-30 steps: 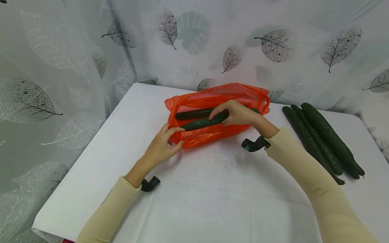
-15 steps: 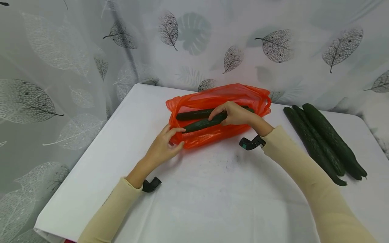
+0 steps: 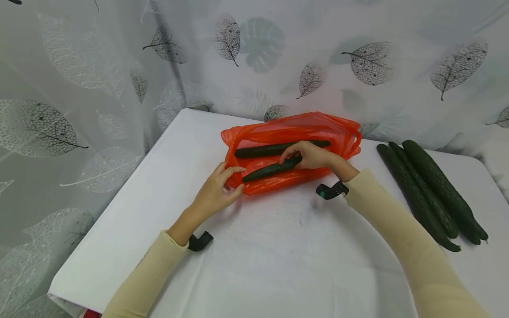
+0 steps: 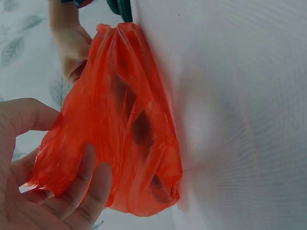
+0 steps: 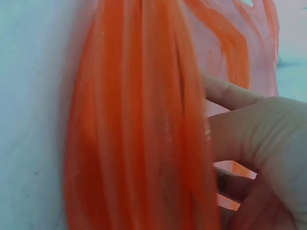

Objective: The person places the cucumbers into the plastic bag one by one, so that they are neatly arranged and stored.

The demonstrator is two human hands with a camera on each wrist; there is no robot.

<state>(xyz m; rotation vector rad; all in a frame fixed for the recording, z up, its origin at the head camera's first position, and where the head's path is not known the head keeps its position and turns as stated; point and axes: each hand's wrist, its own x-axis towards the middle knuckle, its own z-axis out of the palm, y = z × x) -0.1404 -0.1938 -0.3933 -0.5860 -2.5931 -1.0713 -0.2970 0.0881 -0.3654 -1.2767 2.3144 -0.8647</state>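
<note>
An orange-red plastic bag [image 3: 302,123] lies with its mouth spread at the back of the table. Inside it, a dark green cucumber [image 3: 258,151] rests along the back side. My right hand [image 3: 314,157] reaches into the bag and grips a second cucumber [image 3: 264,172] by its right part, its left end angled toward the viewer. My left hand [image 3: 210,192] holds the bag's left end between thumb and fingers. In the left wrist view, the fingers [image 4: 81,179] lie against the thin bag [image 4: 115,105], with dark shapes showing through. The right wrist view shows mostly bag folds [image 5: 144,120].
Several more cucumbers [image 3: 421,190] lie side by side at the right of the white table [image 3: 278,265]. A leaf-patterned sheet [image 3: 254,66] hangs behind and to the left. Black wrist mounts [image 3: 332,190] stick out below both hands.
My right hand has lowered the cucumber slightly toward the front of the bag, its tip now apart from the left fingertips. More of the back cucumber shows. The left hand keeps its place.
</note>
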